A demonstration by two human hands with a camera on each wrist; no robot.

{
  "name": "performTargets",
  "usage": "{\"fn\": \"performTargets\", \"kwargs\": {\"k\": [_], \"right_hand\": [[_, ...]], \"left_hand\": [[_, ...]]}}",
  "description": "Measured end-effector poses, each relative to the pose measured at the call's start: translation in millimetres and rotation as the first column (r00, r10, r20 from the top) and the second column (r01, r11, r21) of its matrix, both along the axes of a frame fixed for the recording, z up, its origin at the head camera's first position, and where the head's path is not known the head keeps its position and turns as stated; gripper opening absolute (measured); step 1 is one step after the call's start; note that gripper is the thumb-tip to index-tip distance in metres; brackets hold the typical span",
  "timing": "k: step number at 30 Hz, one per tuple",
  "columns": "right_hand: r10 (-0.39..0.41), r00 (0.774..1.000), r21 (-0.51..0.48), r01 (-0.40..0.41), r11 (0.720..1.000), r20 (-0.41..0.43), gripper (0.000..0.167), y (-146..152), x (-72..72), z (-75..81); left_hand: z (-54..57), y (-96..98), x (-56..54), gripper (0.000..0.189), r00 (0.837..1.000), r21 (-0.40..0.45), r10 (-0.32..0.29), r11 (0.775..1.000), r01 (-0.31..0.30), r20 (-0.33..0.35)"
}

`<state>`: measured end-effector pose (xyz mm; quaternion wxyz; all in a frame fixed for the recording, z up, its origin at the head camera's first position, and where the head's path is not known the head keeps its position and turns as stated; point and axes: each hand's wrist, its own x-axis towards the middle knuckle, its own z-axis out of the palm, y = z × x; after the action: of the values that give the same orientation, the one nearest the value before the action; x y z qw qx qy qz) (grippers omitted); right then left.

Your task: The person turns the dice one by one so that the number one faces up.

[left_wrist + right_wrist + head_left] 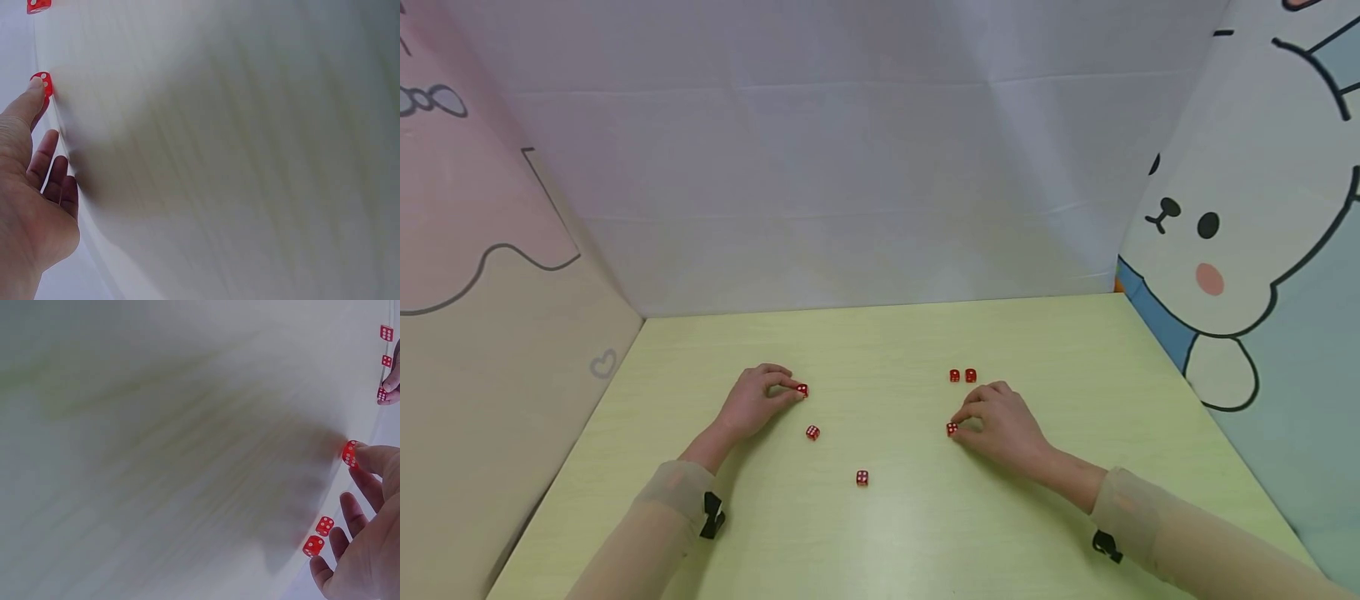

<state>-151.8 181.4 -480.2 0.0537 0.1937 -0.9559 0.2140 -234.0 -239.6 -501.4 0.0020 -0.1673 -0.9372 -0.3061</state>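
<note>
My left hand (758, 402) pinches a small red die (802, 390) with white pips between thumb and forefinger. The same die (45, 81) shows at the thumb tip in the left wrist view, with the other fingers loosely bent below. On the right, thumb and forefinger of my right hand (1000, 423) pinch another red die (952, 429), close over the table. Its pips face the camera in the right wrist view, where the die (350, 454) sits at the thumb tip. Just beyond the right hand, two red dice (962, 376) lie side by side.
Between the hands lie two single dice, one (812, 432) near the left hand and one (862, 477) closer to the front. All rest on a pale yellow-green table (880, 350). A white cloth wall (865, 183) rises behind it, with printed panels at both sides.
</note>
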Motion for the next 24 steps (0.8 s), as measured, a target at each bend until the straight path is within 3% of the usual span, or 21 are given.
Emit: {"fn": "performTargets", "kwargs": {"k": [10,16,24], "right_hand": [[-0.024,1.0,-0.026,0.025,0.999,0.009,0.007,1.3,0.8,-2.6],[-0.09,0.991,-0.148,0.103,0.984,0.096,0.008,5.8,-0.7,-3.0],[-0.126,0.978,-0.215,0.16,0.963,0.163,0.009,9.7,1.5,-5.8]], "left_hand": [[-1.8,-0.1,-1.6,0.023,1.0,0.001,0.006,1.0,-0.006,0.011],[-0.5,1.2,-1.7,0.023,1.0,0.0,0.001,1.0,-0.001,0.008],[0.5,1.4,-2.6,0.022,1.0,-0.007,-0.002,1.0,0.002,0.0]]}}
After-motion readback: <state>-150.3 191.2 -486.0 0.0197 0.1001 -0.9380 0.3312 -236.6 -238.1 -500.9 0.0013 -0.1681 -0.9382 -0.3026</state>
